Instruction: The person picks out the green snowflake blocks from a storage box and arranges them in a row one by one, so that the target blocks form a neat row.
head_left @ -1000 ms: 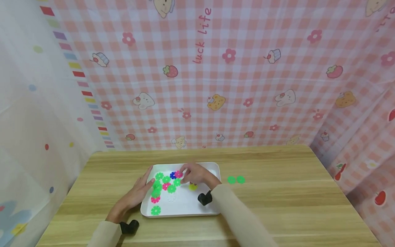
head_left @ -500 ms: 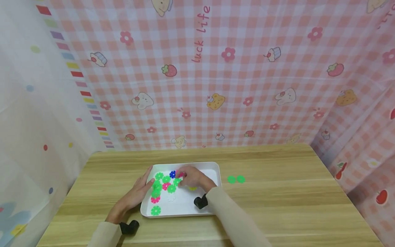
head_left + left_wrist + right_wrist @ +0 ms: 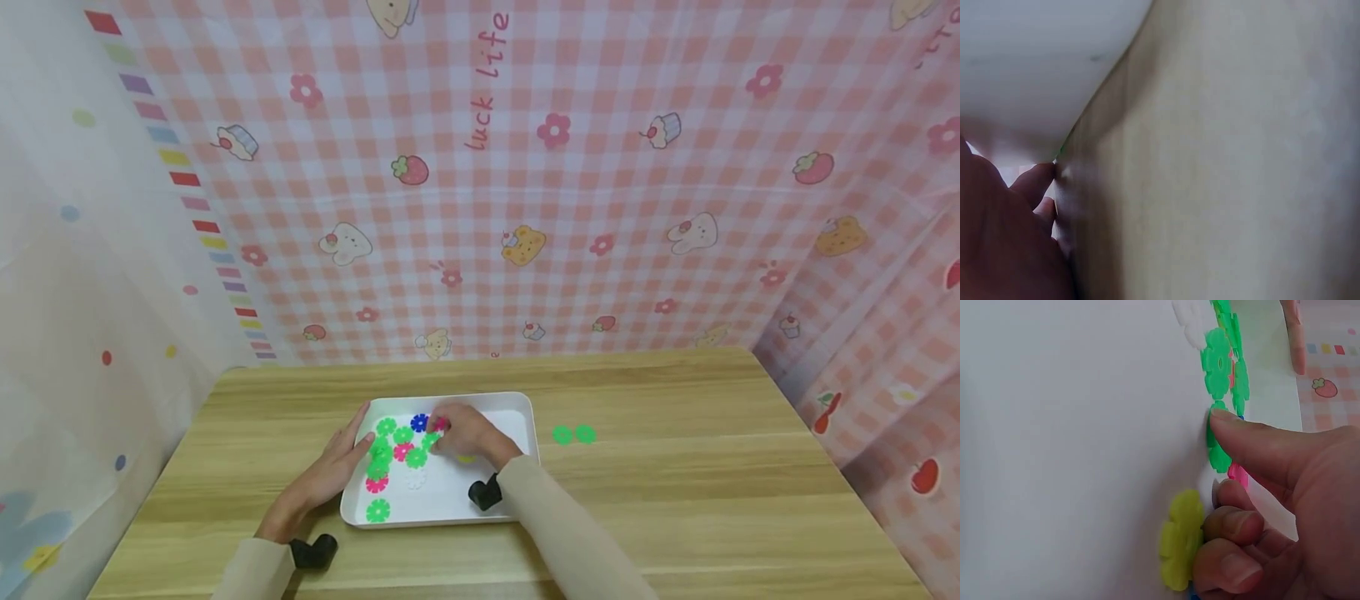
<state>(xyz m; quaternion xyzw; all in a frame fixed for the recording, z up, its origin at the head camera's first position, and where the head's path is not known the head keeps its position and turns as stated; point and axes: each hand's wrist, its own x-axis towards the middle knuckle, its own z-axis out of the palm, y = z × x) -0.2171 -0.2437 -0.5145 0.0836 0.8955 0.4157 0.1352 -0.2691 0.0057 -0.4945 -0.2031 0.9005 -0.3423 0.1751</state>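
a pink checked cloth [image 3: 615,192] hangs behind the wooden worktop [image 3: 690,500], which carries a white tray [image 3: 450,504]; the left hand [image 3: 337,462] rests along the tray's left edge, fingers extended, thumb over the rim; the right hand [image 3: 465,432], fingers bent, touches a green disc [image 3: 1217,456] in the tray with its thumb, though whether it pinches it i cannot tell; a yellow disc [image 3: 1180,540] lies just beside those fingers, and two green discs [image 3: 586,434] lie on the worktop
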